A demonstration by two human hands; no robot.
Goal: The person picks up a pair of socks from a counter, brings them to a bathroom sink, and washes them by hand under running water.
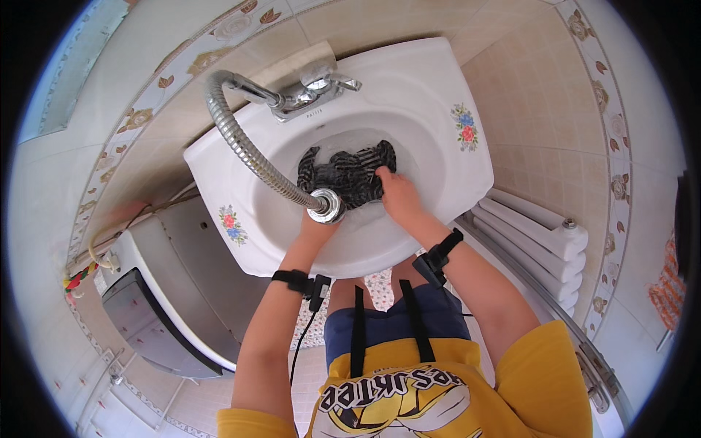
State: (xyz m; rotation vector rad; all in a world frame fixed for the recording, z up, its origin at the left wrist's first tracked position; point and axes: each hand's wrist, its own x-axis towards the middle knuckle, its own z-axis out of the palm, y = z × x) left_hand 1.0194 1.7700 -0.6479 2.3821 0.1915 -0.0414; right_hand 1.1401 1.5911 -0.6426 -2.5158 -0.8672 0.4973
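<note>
A black and grey striped cloth (pixel 349 175), perhaps a garment, lies bunched and wet in water in the white sink (pixel 285 164). My right hand (pixel 398 193) is closed on the cloth's right edge, thumb on top. At the near left of the cloth, my left hand (pixel 318 228) reaches into the basin. Its fingers are hidden behind the round chrome spout end (pixel 326 205), so I cannot see whether it grips the cloth. That spout end hangs from a bent flexible metal hose (pixel 241 142) above the basin.
The chrome tap (pixel 312 91) stands on the sink's back rim. To the left is a white washing machine (pixel 168 292) with a dark lid. A white radiator (pixel 533 233) stands close on the right. An orange and white cloth (pixel 666 285) hangs at the far right.
</note>
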